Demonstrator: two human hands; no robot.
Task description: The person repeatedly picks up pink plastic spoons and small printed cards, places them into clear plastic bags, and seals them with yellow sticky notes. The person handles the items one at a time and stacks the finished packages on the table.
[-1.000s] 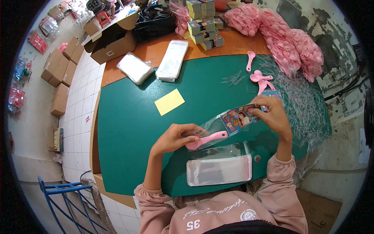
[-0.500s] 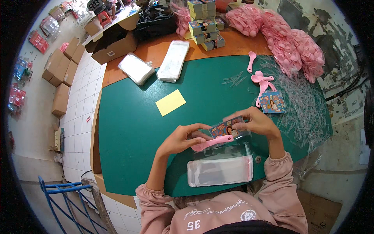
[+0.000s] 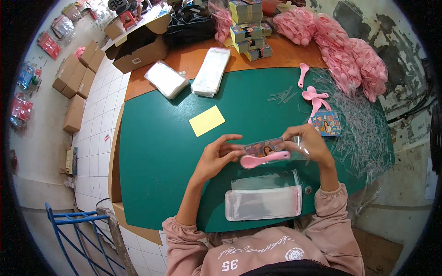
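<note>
Pinched sleeve w/ card + pink spoon in R hand, above tabletop nr its near edge | prob. steadying both | held L hand half-open by bowl, couldn't tell if touching | had bag stack at near edge, prob. for reach

Bag stack on table, before spoon (card just behind).

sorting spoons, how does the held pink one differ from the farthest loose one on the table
The held spoon overlaps a printed card; the loose spoon lies alone on the table. The held spoon's bowl points left; the loose spoon's points toward the far side. Both are pink.
</note>
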